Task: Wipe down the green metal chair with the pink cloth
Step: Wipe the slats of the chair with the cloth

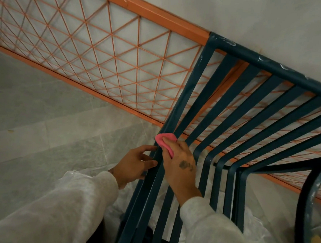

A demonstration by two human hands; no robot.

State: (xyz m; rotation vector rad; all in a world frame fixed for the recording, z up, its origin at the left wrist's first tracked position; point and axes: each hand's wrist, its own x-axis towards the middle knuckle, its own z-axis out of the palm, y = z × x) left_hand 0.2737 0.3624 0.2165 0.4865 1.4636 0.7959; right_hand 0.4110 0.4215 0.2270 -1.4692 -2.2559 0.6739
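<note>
The right hand holds the pink cloth bunched under its fingers. It presses the cloth on a bar at the left edge of the green chair, where the back bends into the seat. The left hand grips the side bar just beside it, likely to keep the chair from sliding while it is rubbed. Much of the cloth is hidden under the fingers. The chair's legs are cut off. White marks on the top bar may be dirt or paint; I cannot tell.
</note>
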